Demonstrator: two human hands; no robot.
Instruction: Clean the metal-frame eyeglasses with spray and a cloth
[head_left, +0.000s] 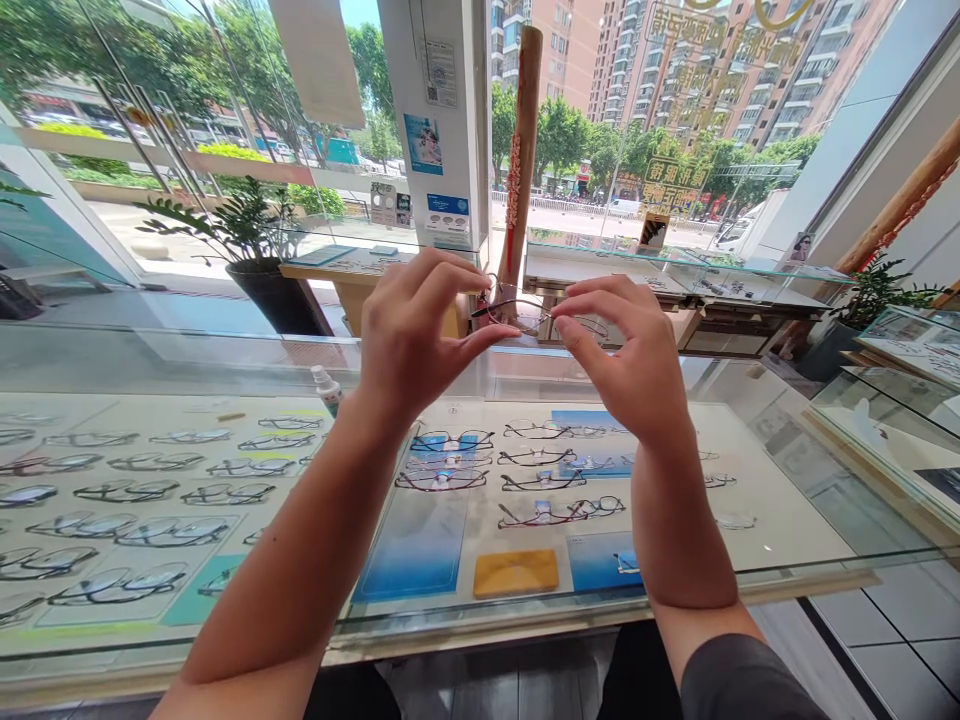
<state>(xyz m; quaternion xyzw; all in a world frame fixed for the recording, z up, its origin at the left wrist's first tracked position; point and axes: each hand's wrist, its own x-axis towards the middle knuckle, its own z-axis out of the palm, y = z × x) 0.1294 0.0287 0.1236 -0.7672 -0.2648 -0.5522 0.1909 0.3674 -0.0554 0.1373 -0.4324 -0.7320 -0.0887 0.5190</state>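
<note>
Both my hands are raised above a glass display counter [750,590] and hold a thin-rimmed pair of glasses [525,315] between them. My left hand [416,335] pinches the left end of the frame with thumb and forefinger. My right hand [626,355] pinches the right end the same way. The glasses hang in the air, level with the far edge of the counter. Part of the frame is hidden behind my fingers.
Under the counter glass lie several rows of glasses [157,490], blue cards and a yellow cloth [516,573]. A small white bottle [327,388] stands on the counter. Beyond are a potted plant [262,250], a wooden post [521,150], more glass cases [892,400] and street windows.
</note>
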